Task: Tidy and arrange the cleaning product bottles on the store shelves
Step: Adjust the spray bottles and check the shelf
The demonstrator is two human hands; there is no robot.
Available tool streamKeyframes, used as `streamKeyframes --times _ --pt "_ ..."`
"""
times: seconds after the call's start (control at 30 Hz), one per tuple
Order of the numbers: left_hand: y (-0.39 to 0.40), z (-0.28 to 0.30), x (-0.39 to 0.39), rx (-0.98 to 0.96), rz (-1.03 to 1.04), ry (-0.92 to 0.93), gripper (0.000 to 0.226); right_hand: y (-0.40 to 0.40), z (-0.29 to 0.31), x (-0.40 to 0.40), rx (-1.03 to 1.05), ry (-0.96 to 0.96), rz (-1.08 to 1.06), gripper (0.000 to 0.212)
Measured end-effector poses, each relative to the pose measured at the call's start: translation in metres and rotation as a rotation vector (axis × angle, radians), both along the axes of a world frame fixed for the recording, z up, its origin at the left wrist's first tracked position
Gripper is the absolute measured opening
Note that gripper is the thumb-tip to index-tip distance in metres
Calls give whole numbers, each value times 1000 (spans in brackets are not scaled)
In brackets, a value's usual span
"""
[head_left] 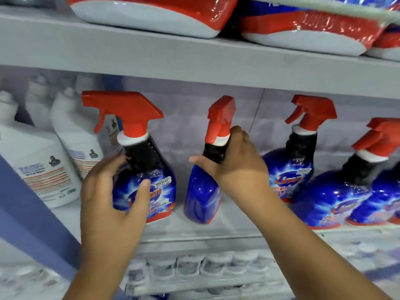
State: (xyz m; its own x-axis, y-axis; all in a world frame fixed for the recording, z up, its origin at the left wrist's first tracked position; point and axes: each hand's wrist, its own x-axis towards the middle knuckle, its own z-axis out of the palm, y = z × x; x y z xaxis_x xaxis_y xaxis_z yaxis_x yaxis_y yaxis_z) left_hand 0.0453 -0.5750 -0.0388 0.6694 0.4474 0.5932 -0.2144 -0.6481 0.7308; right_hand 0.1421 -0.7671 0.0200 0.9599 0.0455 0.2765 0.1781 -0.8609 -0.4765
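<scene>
- Spanning the whole width, the grey upper shelf carries red-and-white plastic-wrapped packs, which overhang its front edge.
- On the middle shelf below it, white bottles crowd the left end and lean right, towards the spray bottles; their labels bear small print too blurred to read.
- Two blue spray bottles with red triggers stand at the right end, close together and tilted by the wide lens; another stands behind the right forearm, its label showing red lettering that starts "Li", the rest unclear.
- The left spray bottle stands upright beside the white bottles, nozzle pointing left; a small price sticker on its label is illegible.
- The middle spray bottle is turned edge-on, its base on the shelf.
- The left hand cups the left spray bottle's body, thumb across the label, fingers curled behind.
- The right hand grips the middle spray bottle's black neck.
- Small clear-topped containers line the blurred lower shelf.
</scene>
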Motion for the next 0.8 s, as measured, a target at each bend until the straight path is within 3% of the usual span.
streamKeyframes --times 0.1,0.17,0.23,0.3,0.43,0.57,0.8 --pt "-33 3 -13 84 -12 -218 29 -29 -1 -10 159 47 40 60" --pt "-51 5 -12 -24 -143 -179 26 -62 -6 -18 248 -99 -32 41" --pt "-70 9 -3 -133 -235 -25 33 -96 -5 -30 303 -190 -117 27" --pt "-83 11 13 -143 -257 118 48 -118 -3 -31 321 -190 -177 31" --pt "-118 22 47 -120 -173 224 61 -143 2 -1 348 -71 -162 54" --pt "-126 12 68 -81 -64 188 51 -152 13 28 216 51 -164 48" --pt "-103 10 69 -189 -179 279 32 -137 14 26 27 37 -13 47"
